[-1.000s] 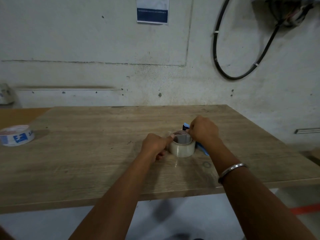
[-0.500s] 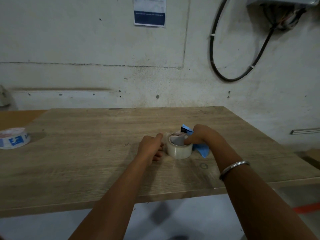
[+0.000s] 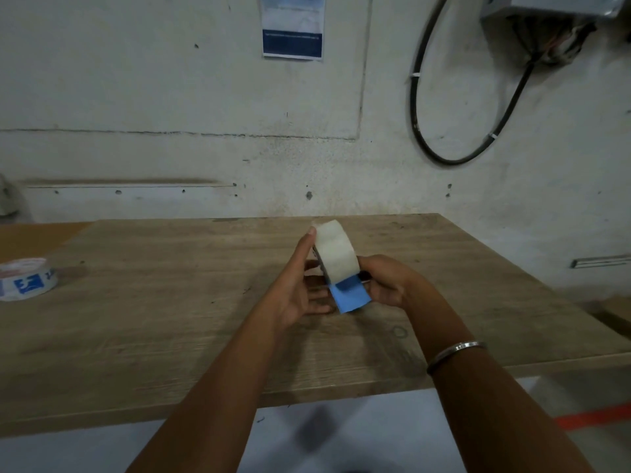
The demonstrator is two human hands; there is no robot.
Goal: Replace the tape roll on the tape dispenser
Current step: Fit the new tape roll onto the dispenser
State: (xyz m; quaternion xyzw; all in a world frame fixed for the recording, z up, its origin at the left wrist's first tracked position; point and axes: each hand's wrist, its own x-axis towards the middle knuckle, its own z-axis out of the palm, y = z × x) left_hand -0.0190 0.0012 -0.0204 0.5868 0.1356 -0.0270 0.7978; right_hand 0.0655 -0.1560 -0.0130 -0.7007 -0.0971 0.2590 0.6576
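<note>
A blue tape dispenser (image 3: 351,295) with a clear tape roll (image 3: 336,254) mounted on it is held up on edge above the wooden table (image 3: 170,322). My right hand (image 3: 389,285) grips the dispenser from the right side, near its lower blue part. My left hand (image 3: 300,288) is at the left face of the roll, thumb tip touching the roll's top edge and fingers spread beneath. A second tape roll (image 3: 25,281), white with blue print, lies flat at the table's far left.
The table's front edge runs close to me, with grey floor and an orange floor line (image 3: 594,418) below. A wall stands behind the table with a black cable loop (image 3: 461,145) and a paper notice (image 3: 292,27).
The dispenser with the clear roll was lying on the table; both hands have lifted it and turned it upright on edge. The camera has tilted slightly.
</note>
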